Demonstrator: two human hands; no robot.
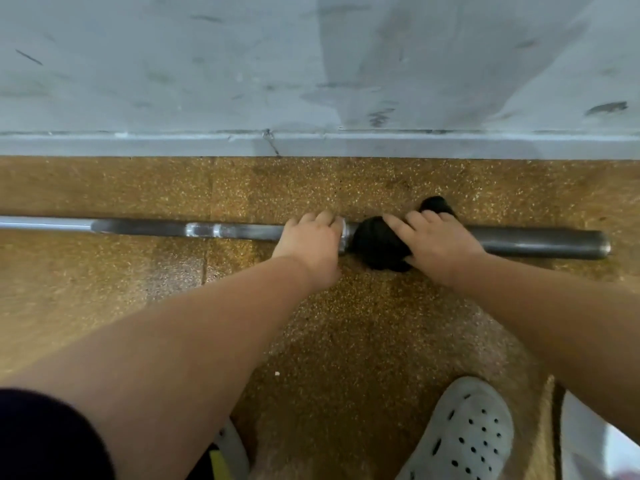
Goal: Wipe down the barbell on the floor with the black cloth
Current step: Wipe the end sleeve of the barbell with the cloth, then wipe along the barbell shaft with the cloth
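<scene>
Head view: left hand (310, 242) curls its fingers (325, 219) over the barbell (235, 230); right hand (440, 244) grips the black cloth (375, 242) around it.

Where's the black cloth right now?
In the head view, the black cloth is bunched on the barbell right of centre, held by the right hand, beside the left hand.

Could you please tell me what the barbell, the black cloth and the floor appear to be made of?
The barbell looks like bare steel: grey, with bright glints on the shaft and a duller, darker sleeve. The black cloth seems soft fabric, matte and bunched over the bar. The floor looks like speckled ochre rubber or terrazzo, faintly glossy.
</scene>
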